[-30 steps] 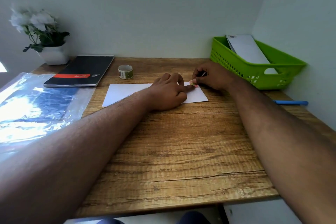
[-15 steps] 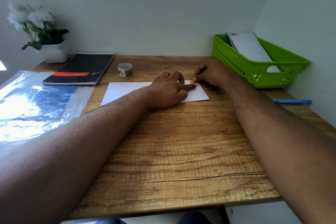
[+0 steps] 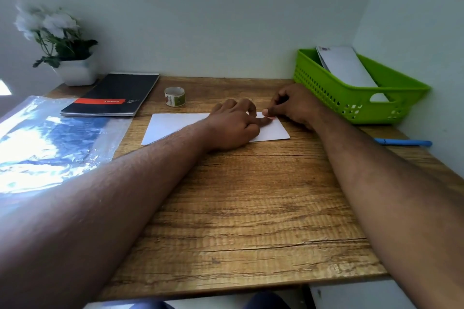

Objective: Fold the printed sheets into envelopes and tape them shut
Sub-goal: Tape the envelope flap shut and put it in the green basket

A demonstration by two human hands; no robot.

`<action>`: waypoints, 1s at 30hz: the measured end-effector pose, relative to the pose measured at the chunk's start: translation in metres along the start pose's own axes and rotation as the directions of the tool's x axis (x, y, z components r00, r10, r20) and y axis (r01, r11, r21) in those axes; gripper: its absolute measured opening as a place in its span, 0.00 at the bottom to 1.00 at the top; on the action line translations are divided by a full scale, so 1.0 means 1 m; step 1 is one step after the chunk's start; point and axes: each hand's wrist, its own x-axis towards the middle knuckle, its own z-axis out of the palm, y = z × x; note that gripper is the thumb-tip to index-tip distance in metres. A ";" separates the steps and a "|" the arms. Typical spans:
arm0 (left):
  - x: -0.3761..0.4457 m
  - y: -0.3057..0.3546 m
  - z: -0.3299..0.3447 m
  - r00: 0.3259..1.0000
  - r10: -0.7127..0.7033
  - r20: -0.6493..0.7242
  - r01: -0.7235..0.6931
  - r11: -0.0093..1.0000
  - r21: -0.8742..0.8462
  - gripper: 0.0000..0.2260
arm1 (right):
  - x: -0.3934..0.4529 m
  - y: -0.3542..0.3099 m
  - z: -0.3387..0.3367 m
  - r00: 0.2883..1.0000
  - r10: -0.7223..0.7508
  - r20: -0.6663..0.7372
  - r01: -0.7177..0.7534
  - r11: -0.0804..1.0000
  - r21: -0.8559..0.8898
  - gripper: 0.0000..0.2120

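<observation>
A flat white folded paper sheet (image 3: 175,126) lies on the brown wood-grain desk (image 3: 246,208), a little beyond its middle, long edge running left to right. The left hand (image 3: 233,128) rests on the sheet's right half, its fingers curled under and one fingertip stretched out to press the paper down near the far right corner. The right hand (image 3: 293,105) sits just beside it at that corner, thumb and forefinger pinching a small reddish strip of tape (image 3: 270,117) against the paper.

In my judgement the sheet is light and thin, creases readily and will skid on the smooth desk unless held down, so a flat fingertip beside the flap suits it better than a grip at the edge. The tape looks limp and sticky; it is best held by its free end and smoothed from the stuck end outward.

A small roll of patterned tape (image 3: 175,96) stands on the far side of the sheet. Left of it lies a black spiral notebook (image 3: 113,95) with a red band carrying a white brand word, too blurred to read; small white lines beside it are also illegible. A clear plastic sleeve (image 3: 50,138) covers the left edge. On the far right a lime-green perforated plastic basket (image 3: 351,98) holds white folded papers (image 3: 346,65), and a blue pen (image 3: 404,142) lies near it. A white potted plant (image 3: 75,70) stands far left.
</observation>
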 end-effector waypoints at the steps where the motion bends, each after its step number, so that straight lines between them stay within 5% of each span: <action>1: 0.000 0.000 0.000 1.000 -0.002 -0.001 0.002 1.000 -0.007 0.20 | 0.002 0.000 0.002 1.000 -0.008 -0.025 0.007 1.000 -0.022 0.09; 6: 0.000 -0.001 0.001 1.000 -0.009 -0.024 0.008 0.999 -0.034 0.20 | 0.009 0.000 0.012 0.993 -0.031 -0.115 0.027 0.999 -0.044 0.12; 9: 0.000 -0.001 0.002 0.999 -0.002 -0.036 0.001 0.999 -0.041 0.20 | 0.005 0.003 0.005 0.991 0.006 -0.137 0.007 0.995 0.099 0.11; 23: 0.002 0.000 0.000 0.988 -0.104 -0.114 0.089 0.988 -0.128 0.21 | -0.004 0.005 -0.023 0.943 -0.041 0.330 0.049 0.999 -0.016 0.07; 27: 0.002 0.000 0.000 0.989 -0.106 -0.105 0.091 0.986 -0.141 0.21 | -0.006 0.006 -0.017 0.984 -0.039 0.174 0.017 0.992 0.126 0.08; 30: 0.002 0.000 0.000 0.988 -0.106 -0.108 0.091 0.987 -0.133 0.21 | -0.004 0.006 -0.009 0.987 -0.039 0.156 0.034 0.999 0.039 0.12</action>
